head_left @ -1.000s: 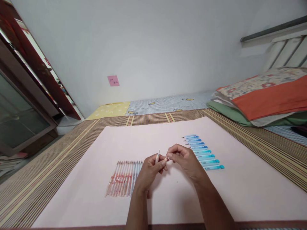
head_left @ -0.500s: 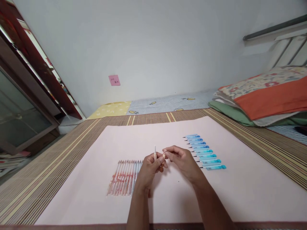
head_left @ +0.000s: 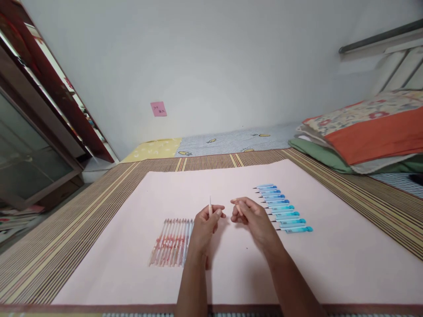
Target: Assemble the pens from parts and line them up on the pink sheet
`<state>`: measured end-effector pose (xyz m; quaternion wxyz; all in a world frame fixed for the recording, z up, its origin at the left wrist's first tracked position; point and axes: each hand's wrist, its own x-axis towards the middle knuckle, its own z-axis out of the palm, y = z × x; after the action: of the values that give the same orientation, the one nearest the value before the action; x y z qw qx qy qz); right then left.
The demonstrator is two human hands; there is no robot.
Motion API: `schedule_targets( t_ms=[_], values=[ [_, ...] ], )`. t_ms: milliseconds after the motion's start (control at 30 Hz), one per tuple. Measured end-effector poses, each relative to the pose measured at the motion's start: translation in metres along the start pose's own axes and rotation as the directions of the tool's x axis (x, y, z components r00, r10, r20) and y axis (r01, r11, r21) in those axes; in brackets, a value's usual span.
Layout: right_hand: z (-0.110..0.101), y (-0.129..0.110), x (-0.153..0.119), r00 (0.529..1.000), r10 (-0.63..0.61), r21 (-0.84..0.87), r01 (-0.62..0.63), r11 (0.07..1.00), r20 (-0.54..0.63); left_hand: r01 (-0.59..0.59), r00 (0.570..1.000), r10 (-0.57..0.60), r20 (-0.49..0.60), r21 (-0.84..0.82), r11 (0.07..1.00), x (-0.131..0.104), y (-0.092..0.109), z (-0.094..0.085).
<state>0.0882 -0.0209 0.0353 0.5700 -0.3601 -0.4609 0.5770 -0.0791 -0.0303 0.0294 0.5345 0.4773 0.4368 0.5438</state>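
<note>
My left hand (head_left: pixel 205 223) is closed around a thin pale pen (head_left: pixel 210 208), whose narrow tip points up. Just to its right, my right hand (head_left: pixel 249 216) has thumb and fingers pressed together; whatever they pinch is too small to make out. A small gap separates the two hands. Left of my left hand lies a row of clear pens with pink and pale blue patterns (head_left: pixel 170 242), partly hidden by that hand. Several blue and turquoise pens (head_left: pixel 286 209) form a column right of my right hand, dark tips pointing left.
A pale pink sheet (head_left: pixel 109 264) lies under the pens on a striped mat (head_left: pixel 39 246). Folded bedding (head_left: pixel 370 132) is piled at the back right. A pink note (head_left: pixel 158 108) is stuck on the wall. A small dark speck lies on the sheet.
My hands have moved apart, the right one to the right and the left one slightly left. The camera view has shifted slightly.
</note>
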Motion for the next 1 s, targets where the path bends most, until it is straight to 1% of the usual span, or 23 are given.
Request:
schedule_targets(
  t_ms=[100, 233, 300, 433, 533, 633, 733, 867, 1000],
  values=[
    [0.009, 0.007, -0.001, 0.993, 0.027, -0.035, -0.023, 0.999, 0.112, 0.002, 1.0, -0.002, -0.007, -0.019, 1.0, -0.002, 0.004, 0.005],
    [0.019, 0.011, -0.003, 0.988, 0.057, 0.029, -0.062, 0.998, 0.147, -0.027, 0.999, 0.027, -0.019, -0.028, 0.999, -0.005, 0.007, 0.006],
    [0.021, 0.011, -0.004, 0.983, 0.084, 0.074, -0.097, 0.993, 0.165, -0.046, 0.998, 0.045, -0.054, -0.018, 0.999, -0.005, 0.007, 0.005],
    [0.021, 0.011, -0.004, 0.979, 0.118, 0.259, -0.158, 0.953, 0.165, -0.07, 0.98, 0.067, -0.187, -0.009, 0.998, -0.003, 0.007, 0.002],
    [0.024, 0.017, -0.002, 0.987, 0.121, 0.396, -0.152, 0.905, 0.104, -0.065, 0.977, 0.061, -0.205, -0.017, 0.998, -0.003, 0.009, 0.004],
    [0.028, 0.024, 0.001, 0.992, 0.11, 0.456, -0.124, 0.881, 0.057, -0.074, 0.984, 0.075, -0.159, 0.013, 0.997, -0.005, 0.011, 0.008],
    [0.027, 0.026, 0.003, 0.995, 0.096, 0.478, -0.088, 0.874, 0.008, -0.081, 0.992, 0.089, -0.087, 0.082, 0.993, -0.007, 0.013, 0.01],
    [0.016, 0.018, 0.005, 0.982, 0.147, 0.501, -0.068, 0.863, -0.119, -0.096, 0.995, 0.091, 0.036, 0.175, 0.98, -0.009, 0.015, 0.01],
    [0.005, 0.008, 0.005, 0.983, 0.115, 0.503, -0.027, 0.864, -0.145, -0.069, 0.987, 0.03, 0.158, 0.25, 0.966, -0.012, 0.017, 0.013]
  ],
)
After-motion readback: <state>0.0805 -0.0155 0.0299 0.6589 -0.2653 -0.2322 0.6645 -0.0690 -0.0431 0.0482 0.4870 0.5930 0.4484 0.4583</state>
